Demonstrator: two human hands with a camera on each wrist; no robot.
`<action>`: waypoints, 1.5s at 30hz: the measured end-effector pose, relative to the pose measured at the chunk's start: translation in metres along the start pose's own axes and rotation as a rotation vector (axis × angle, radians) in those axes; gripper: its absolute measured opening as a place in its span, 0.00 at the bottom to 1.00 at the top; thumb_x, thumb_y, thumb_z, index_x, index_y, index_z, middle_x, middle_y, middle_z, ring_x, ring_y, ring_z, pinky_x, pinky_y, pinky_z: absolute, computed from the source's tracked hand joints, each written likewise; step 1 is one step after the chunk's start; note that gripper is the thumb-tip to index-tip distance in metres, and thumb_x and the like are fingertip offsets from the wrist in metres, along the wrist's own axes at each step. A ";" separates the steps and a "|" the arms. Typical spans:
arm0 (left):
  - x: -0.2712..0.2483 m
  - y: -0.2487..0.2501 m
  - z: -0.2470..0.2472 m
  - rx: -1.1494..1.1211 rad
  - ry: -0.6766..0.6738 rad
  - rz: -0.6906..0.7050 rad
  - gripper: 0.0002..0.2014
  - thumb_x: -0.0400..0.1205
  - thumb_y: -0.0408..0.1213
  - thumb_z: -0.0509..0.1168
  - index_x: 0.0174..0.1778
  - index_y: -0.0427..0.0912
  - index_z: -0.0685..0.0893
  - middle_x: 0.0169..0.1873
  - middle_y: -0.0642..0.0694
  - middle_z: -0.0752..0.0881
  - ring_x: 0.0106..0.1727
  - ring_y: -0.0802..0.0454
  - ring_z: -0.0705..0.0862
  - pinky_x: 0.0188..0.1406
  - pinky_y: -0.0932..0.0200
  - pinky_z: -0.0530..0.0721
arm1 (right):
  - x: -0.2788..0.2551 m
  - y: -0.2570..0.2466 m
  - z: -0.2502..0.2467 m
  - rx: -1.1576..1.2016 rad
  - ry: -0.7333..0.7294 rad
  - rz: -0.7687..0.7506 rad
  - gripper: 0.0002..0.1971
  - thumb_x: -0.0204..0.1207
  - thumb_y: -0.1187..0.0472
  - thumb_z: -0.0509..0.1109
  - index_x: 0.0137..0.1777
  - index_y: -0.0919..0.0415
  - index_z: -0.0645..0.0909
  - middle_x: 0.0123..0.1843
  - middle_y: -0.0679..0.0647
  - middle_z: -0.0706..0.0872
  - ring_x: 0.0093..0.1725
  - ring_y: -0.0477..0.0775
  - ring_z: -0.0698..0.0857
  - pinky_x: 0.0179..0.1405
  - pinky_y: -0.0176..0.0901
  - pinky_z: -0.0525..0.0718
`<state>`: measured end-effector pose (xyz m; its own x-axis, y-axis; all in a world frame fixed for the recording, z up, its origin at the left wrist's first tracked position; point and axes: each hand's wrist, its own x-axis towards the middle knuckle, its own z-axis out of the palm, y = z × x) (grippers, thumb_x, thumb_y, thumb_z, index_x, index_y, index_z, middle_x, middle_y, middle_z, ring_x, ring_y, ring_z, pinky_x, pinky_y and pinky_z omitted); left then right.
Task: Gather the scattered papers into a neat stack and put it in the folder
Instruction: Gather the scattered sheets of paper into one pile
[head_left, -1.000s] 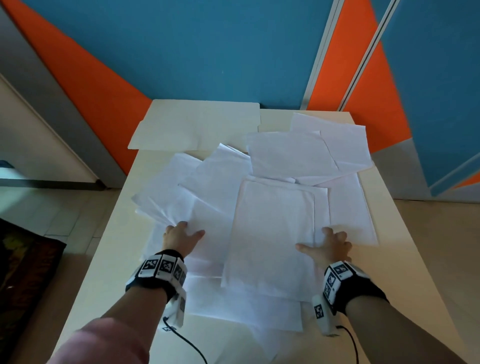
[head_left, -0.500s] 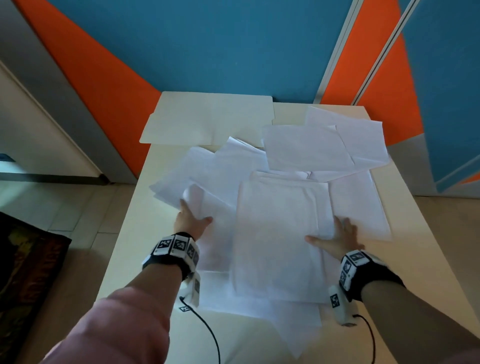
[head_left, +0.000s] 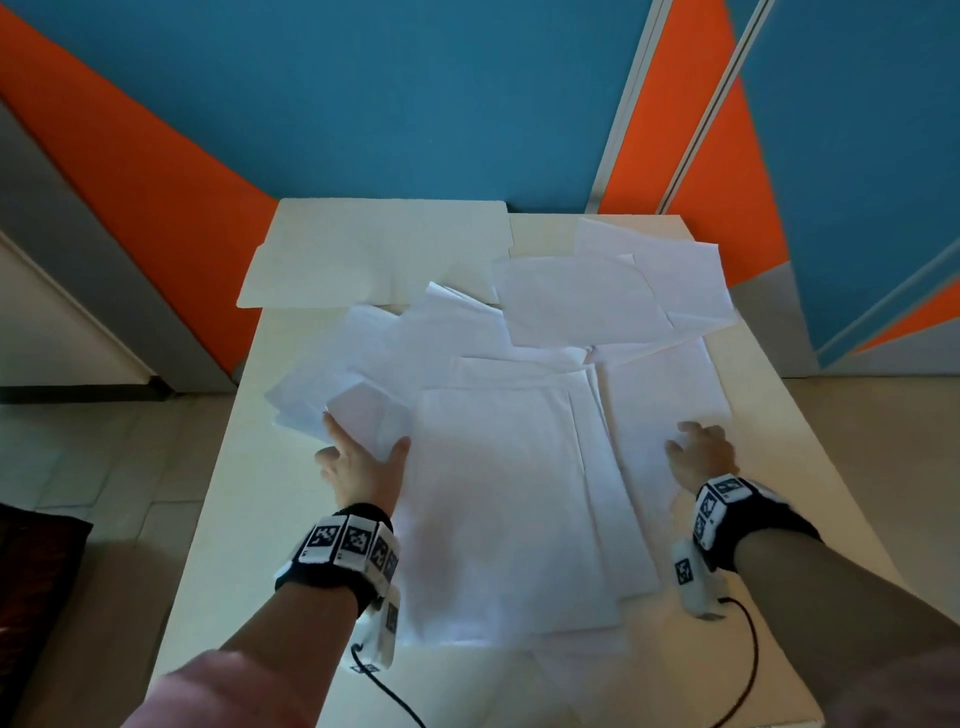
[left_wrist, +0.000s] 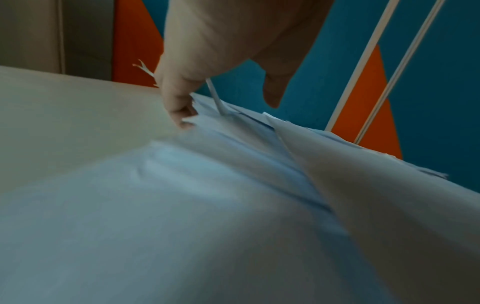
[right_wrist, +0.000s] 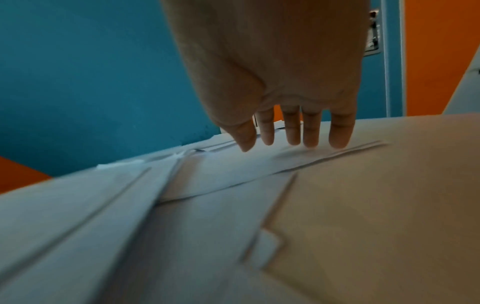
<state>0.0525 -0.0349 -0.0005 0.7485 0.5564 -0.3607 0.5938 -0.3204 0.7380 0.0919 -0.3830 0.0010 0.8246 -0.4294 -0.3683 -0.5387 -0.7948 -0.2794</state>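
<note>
Several white papers (head_left: 498, 493) lie overlapping across the cream table (head_left: 234, 519), with more sheets (head_left: 597, 301) at the far right. The open cream folder (head_left: 374, 254) lies flat at the far left corner. My left hand (head_left: 363, 457) is at the left edge of the pile with fingers stretched out. A sheet corner (head_left: 363, 410) curls up over them, and in the left wrist view paper edges stand between my left hand's (left_wrist: 207, 67) fingers. My right hand (head_left: 698, 454) presses straight fingertips (right_wrist: 310, 142) onto the right-hand sheet (head_left: 660, 395).
The table's left edge (head_left: 208, 519) drops to a tiled floor. A blue and orange wall (head_left: 415, 104) stands right behind the table. Cables (head_left: 748, 670) trail from both wrist cameras over the near table surface.
My left hand has pushed the left sheets toward the middle, and one corner has curled up over its fingers. My right hand has moved off the central stack onto the right-hand sheet.
</note>
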 end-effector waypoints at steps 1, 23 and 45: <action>-0.003 0.001 0.005 0.001 0.003 0.010 0.51 0.74 0.43 0.72 0.83 0.45 0.40 0.70 0.25 0.63 0.70 0.29 0.67 0.71 0.42 0.66 | 0.004 0.003 -0.001 -0.035 -0.025 -0.004 0.22 0.82 0.55 0.57 0.73 0.63 0.71 0.73 0.68 0.68 0.71 0.71 0.70 0.70 0.60 0.71; -0.009 0.035 0.091 0.722 -0.241 0.303 0.46 0.71 0.65 0.64 0.82 0.55 0.51 0.84 0.40 0.44 0.84 0.37 0.43 0.79 0.33 0.51 | 0.068 0.005 -0.003 -0.239 -0.265 -0.363 0.34 0.77 0.41 0.61 0.81 0.41 0.53 0.86 0.52 0.42 0.85 0.58 0.43 0.77 0.71 0.55; 0.079 0.159 0.186 0.113 -0.129 0.021 0.21 0.75 0.35 0.67 0.64 0.35 0.79 0.61 0.37 0.85 0.63 0.39 0.82 0.58 0.55 0.78 | 0.194 -0.059 -0.050 0.398 0.105 0.315 0.58 0.65 0.46 0.78 0.82 0.65 0.42 0.79 0.65 0.59 0.79 0.66 0.62 0.74 0.61 0.65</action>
<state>0.2610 -0.1845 -0.0179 0.7886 0.4481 -0.4211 0.6014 -0.4191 0.6802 0.2919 -0.4406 -0.0096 0.6137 -0.6784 -0.4039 -0.7709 -0.4042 -0.4923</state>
